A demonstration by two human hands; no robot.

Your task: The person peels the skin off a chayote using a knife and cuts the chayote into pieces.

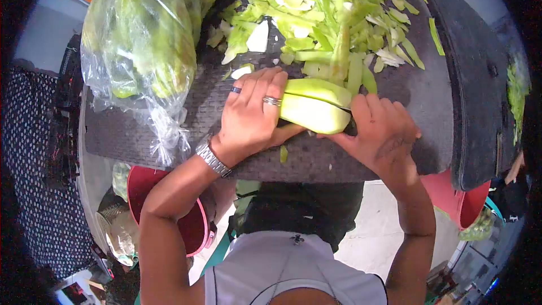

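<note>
A peeled pale-green fruit or vegetable lies lengthwise between my hands, with a dark lengthwise split between its two parts. My left hand, with rings and a metal watch, wraps round its left end. My right hand grips its right end, thumb below and fingers curled above. Whether a blade sits in the split is too small to tell. Just beyond my hands, green peelings are heaped on the dark woven tabletop.
A knotted clear plastic bag of green produce stands at the upper left. A dark chair back borders the table's right side. Red buckets stand below the near edge on both sides.
</note>
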